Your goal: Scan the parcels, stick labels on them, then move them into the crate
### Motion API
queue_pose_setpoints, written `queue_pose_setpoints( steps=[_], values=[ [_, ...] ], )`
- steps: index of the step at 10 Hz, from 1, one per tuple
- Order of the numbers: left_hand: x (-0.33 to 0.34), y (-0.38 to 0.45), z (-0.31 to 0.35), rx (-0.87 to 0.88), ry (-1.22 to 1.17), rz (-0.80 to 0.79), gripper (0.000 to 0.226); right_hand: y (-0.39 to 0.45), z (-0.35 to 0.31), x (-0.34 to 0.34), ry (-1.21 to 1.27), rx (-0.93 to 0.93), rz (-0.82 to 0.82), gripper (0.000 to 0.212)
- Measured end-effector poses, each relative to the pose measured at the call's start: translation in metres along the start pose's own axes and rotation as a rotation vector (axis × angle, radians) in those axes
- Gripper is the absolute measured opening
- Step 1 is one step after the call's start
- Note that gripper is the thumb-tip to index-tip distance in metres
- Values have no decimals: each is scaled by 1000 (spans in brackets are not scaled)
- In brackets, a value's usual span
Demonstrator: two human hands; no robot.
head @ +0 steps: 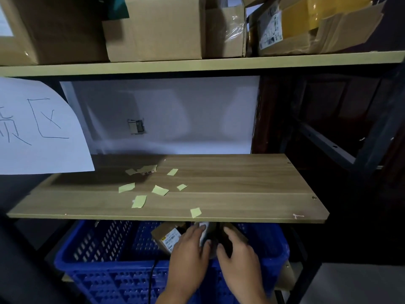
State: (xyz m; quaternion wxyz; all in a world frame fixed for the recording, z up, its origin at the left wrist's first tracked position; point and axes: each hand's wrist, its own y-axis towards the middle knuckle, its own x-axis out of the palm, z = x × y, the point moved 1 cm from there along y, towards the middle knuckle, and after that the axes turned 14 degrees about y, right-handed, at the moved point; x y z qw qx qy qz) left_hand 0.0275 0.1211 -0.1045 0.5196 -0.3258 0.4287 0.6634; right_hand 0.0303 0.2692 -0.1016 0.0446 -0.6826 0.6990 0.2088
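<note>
A blue plastic crate (pixel 105 255) stands under the wooden shelf (pixel 241 185). Both my hands reach into it just below the shelf's front edge. My left hand (pixel 188 257) grips a pale grey item, seemingly the scanner (pixel 205 232), between fingers and thumb; a black cable (pixel 152 275) runs down beside my wrist. My right hand (pixel 238 257) holds a dark brown parcel (pixel 235 232), its fingers curled over the edge. A cardboard parcel (pixel 167 236) with a white label lies in the crate to the left of my left hand. The shelf edge hides the hands' fingertips partly.
Several yellow-green paper scraps (pixel 160 190) lie scattered on the wooden shelf. A white sheet with handwriting (pixel 39 128) hangs at the left. Cardboard boxes (pixel 153 29) fill the upper shelf. A dark metal rack frame (pixel 328 145) stands at the right.
</note>
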Motion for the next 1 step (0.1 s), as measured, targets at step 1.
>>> queue_pose_setpoints(
  steps=[1],
  values=[
    [-30,-18,9,-91,-387,15,44,-1,-17,-22,213,85,134,32]
  ],
)
